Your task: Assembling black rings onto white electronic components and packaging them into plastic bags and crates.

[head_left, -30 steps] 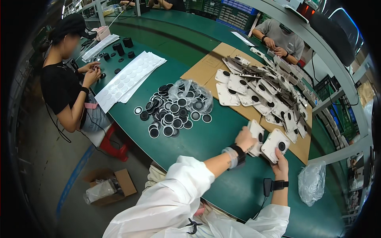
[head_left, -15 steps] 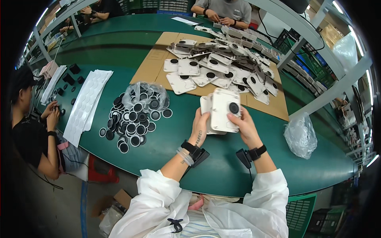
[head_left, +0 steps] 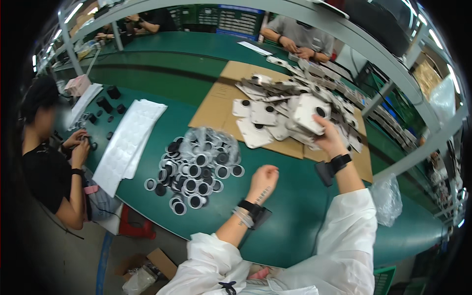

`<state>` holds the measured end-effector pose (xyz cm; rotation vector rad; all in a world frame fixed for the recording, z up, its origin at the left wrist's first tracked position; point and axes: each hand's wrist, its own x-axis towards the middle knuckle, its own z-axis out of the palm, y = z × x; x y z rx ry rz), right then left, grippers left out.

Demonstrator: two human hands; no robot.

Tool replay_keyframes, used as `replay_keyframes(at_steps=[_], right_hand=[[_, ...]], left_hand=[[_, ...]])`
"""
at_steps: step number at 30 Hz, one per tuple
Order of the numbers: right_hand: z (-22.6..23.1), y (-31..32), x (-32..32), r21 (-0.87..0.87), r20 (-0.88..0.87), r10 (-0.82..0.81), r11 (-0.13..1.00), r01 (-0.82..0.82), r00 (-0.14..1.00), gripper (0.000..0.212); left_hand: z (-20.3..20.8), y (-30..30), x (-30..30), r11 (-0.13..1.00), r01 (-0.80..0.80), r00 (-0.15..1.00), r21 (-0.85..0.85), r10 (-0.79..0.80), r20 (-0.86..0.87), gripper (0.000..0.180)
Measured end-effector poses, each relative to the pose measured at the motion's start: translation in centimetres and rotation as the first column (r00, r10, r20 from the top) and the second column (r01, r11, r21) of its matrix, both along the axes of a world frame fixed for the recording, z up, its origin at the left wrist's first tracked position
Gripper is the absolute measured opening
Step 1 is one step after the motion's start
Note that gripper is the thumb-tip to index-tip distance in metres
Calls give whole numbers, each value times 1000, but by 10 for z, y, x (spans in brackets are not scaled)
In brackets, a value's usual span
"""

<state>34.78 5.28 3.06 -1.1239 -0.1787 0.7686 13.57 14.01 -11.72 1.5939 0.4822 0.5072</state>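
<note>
My right hand (head_left: 328,136) grips a white plastic plate (head_left: 309,112) with rounded corners and a round black disc, holding it over the right part of a heap. This heap (head_left: 265,114) consists of many similar white plates with black discs, lying on cardboard. Whether a second plate sits under the held one, I cannot tell. My left hand (head_left: 264,181) hovers above the green table with its fingers curled closed and nothing visible in them. To its left lies a pile of black discs with white rings (head_left: 192,181), partly under a clear plastic bag (head_left: 206,140).
Flattened cardboard (head_left: 209,110) lies under the heap. White sheets with round cutouts (head_left: 129,142) are at the left, near a seated co-worker (head_left: 54,152). Another person (head_left: 302,39) works across the table. A clear bag (head_left: 386,199) lies by the grey frame post (head_left: 423,142) on the right.
Both hands held white plates together before me; now my right hand has carried a plate forward and right over the heap. My left hand has let go and curled. The view has shifted left.
</note>
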Motion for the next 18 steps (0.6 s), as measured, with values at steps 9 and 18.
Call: replay_keyframes(at_steps=[9,18], right_hand=[[26,45,83,-130,356,-555,768,627,752,68],[8,-42,-106,-468,658,416,879,-93,627,23]], left_hand=[[20,-8,-2,993,111,994,49,-110,-13,19],[18,-16,-7,984,126,991,127,-131,32,17]])
